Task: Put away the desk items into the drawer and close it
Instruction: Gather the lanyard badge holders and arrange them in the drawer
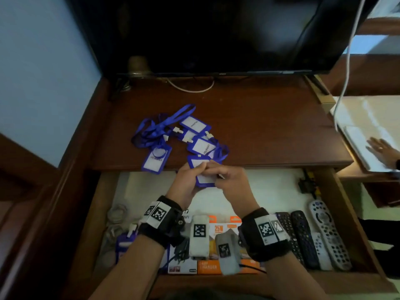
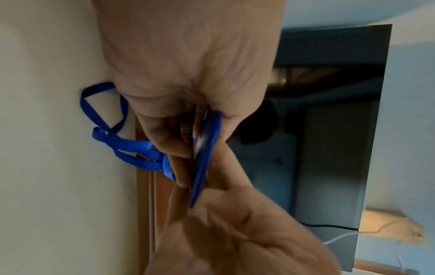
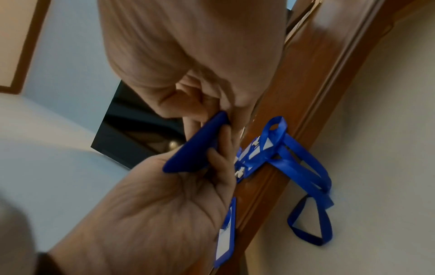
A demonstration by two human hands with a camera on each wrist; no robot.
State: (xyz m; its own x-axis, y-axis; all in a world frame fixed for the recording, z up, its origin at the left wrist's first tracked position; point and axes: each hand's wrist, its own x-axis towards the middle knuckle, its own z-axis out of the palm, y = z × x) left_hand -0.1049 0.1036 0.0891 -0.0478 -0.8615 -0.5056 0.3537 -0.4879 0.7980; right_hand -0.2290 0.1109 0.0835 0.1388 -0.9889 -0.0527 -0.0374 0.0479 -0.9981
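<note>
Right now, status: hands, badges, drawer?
Left hand and right hand both gripping one badge holder. Badge pile on desk. Drawer open, lanyards tangled.

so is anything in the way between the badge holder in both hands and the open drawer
Nothing visible: both hands hold the badge holder right above the bare white liner of the open drawer.

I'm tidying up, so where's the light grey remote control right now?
In the head view, the light grey remote control lies at the right end of the open wooden drawer, just right of two black remote controls.
</note>
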